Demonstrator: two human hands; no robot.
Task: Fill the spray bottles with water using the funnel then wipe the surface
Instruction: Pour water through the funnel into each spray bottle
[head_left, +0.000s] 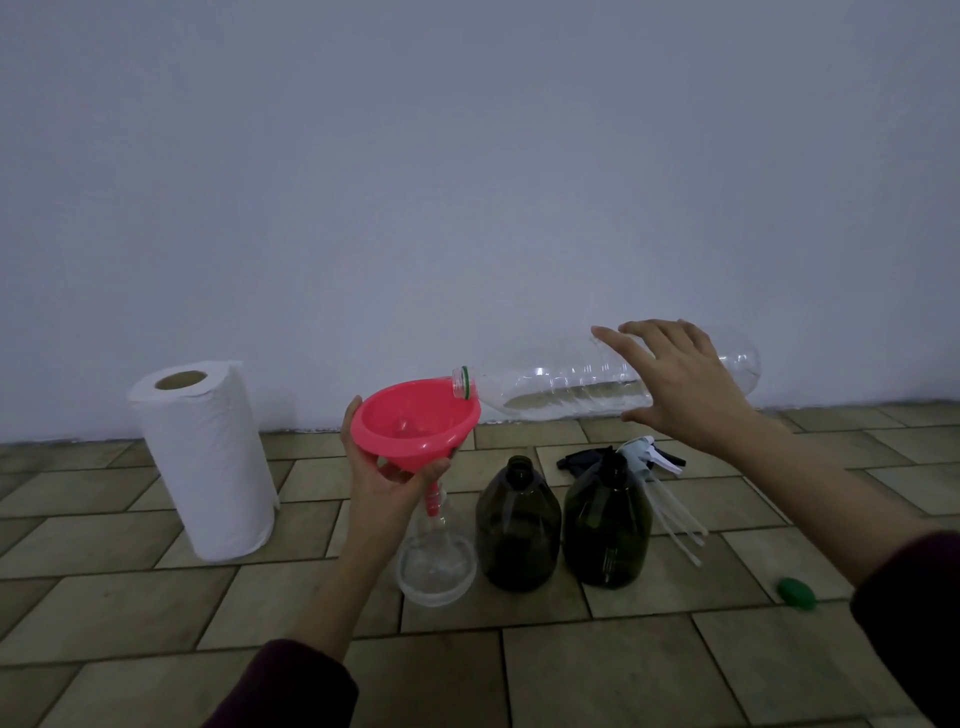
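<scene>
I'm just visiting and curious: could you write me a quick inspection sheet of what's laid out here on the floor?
Surface: tiled floor, beige tiles.
Job's things: pink funnel, spout in a clear spray bottle; large clear water bottle tipped level, mouth over the funnel rim, a little water inside; two dark spray bottles, uncapped; spray heads lying behind them; paper towel roll upright.
Clutter: green cap on the floor.
Grippers: left hand holds the funnel; right hand grips the water bottle, fingers spread.
Cables: nothing seen.
Surroundings: plain wall.
</scene>
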